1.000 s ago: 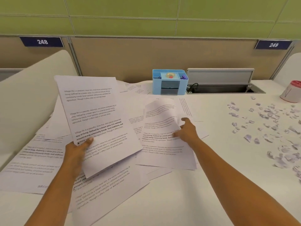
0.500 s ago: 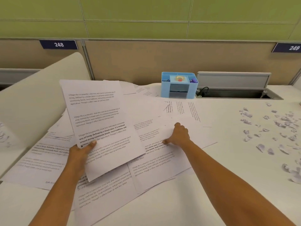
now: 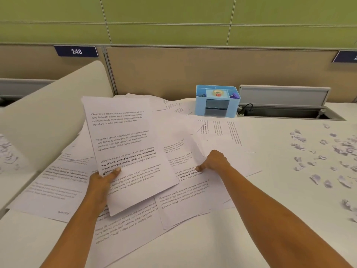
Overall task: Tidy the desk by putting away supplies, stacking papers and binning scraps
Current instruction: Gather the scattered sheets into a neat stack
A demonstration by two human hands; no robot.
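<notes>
Your right hand [image 3: 214, 161] has drawn back toward you since the earlier frame, dragging one printed sheet [image 3: 183, 151] leftward and flattening the curl it then showed. That hand now pinches the sheet at its right edge, fingers curled. Whether one sheet or two is caught cannot be settled from this view.

Your left hand [image 3: 100, 182] grips the gathered stack [image 3: 125, 147] by its near-left edge, thumb on top, and holds it tilted above the surface [image 3: 193, 248]. The loose papers [image 3: 58, 182] lie fanned across the left and middle. The scraps [image 3: 316, 157] are scattered well apart at the right, and the blue organiser [image 3: 217, 101] stands at the far side.

Risks noted:
- The stack is held at one edge only, so a jolt while adding the sheet could make it splay or slip.
- The pinched sheet overlaps others, so pulling it may drag them toward the near edge.
- A hard pinch would crease it.
</notes>
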